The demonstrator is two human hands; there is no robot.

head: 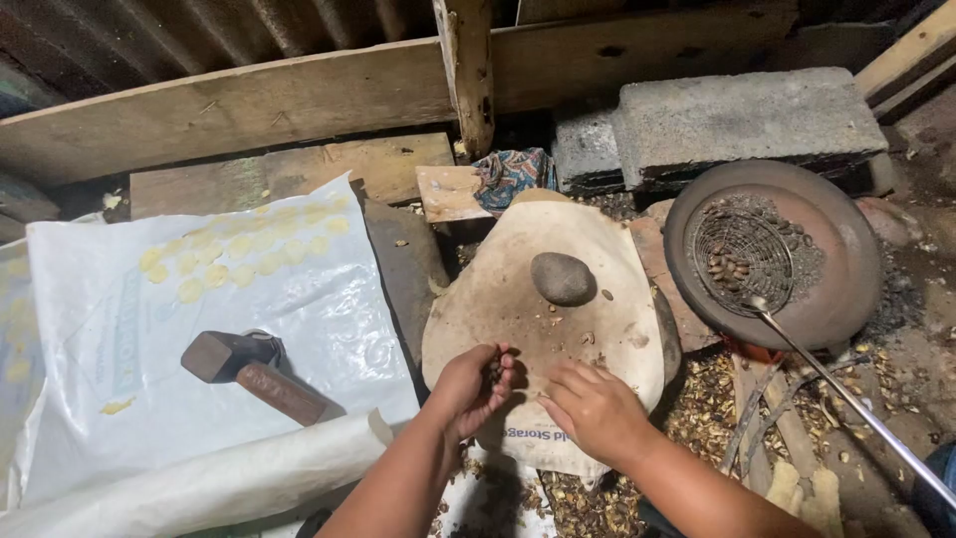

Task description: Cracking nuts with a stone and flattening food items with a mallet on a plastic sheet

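Note:
My left hand (470, 387) is cupped at the near edge of a cloth-covered round slab (498, 289) and holds several small dark nuts (492, 370). Beside it my right hand (595, 408) lies palm down on the cloth, fingers together, touching small bits there. A smooth grey stone (563, 278) rests further up the slab, with a few nut fragments (588, 339) scattered below it.
A round clay pan (836, 289) at the right holds a wire-mesh ladle (742, 261) with nuts; its long handle (856, 408) runs to the lower right. A wooden mallet (249, 369) lies on a white plastic sheet (149, 299) with flattened yellow discs (239, 254). Concrete blocks (737, 120) stand behind. Shells (697, 408) litter the ground.

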